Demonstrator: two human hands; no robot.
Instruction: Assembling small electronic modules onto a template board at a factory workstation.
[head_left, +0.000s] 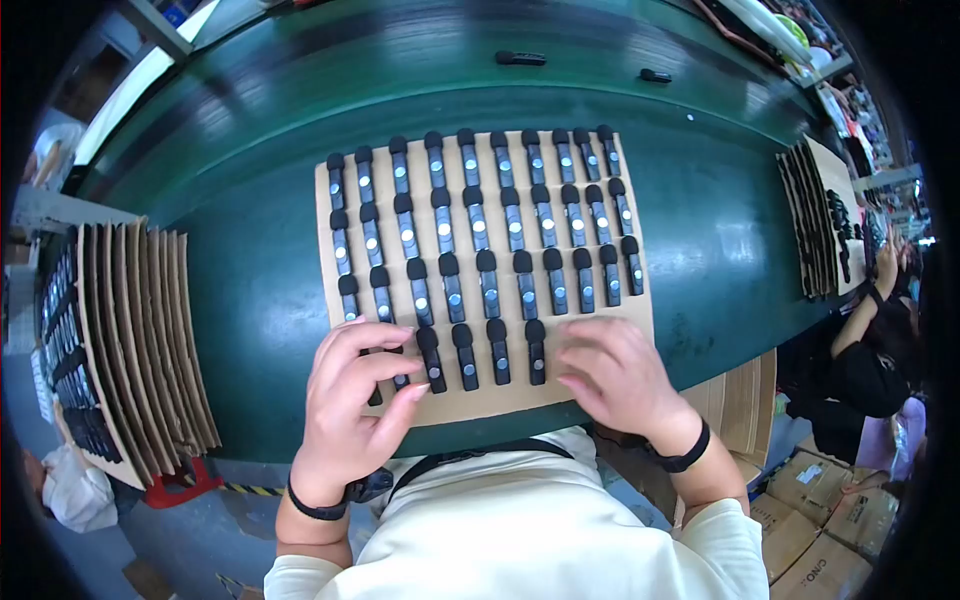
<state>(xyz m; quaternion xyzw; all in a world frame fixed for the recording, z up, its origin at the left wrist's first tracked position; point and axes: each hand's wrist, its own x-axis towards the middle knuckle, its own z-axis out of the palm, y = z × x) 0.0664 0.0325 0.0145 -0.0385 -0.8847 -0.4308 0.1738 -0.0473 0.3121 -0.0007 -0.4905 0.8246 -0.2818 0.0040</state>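
A tan cardboard sheet point(470, 405) lies on the green surface before me. Small black clip-on microphones with foam tops and round shiny spots stand out on it in rows, such as one microphone point(498, 352) in the nearest row. Over the left end of that row is my left hand point(350, 400), its fingers curved and apart from the thumb, partly covering a couple of microphones. My right hand point(622, 375) hovers at the row's right end, beside the last microphone point(537, 352), with fingers spread and nothing visible in them.
A stack of upright cardboard sheets point(150, 340) with microphones stands at the left, and another stack point(808, 220) at the right. Two loose black pieces, one long point(520, 58) and one short point(655, 75), lie on the far green strip. A person point(870, 330) sits at right near cardboard boxes point(815, 485).
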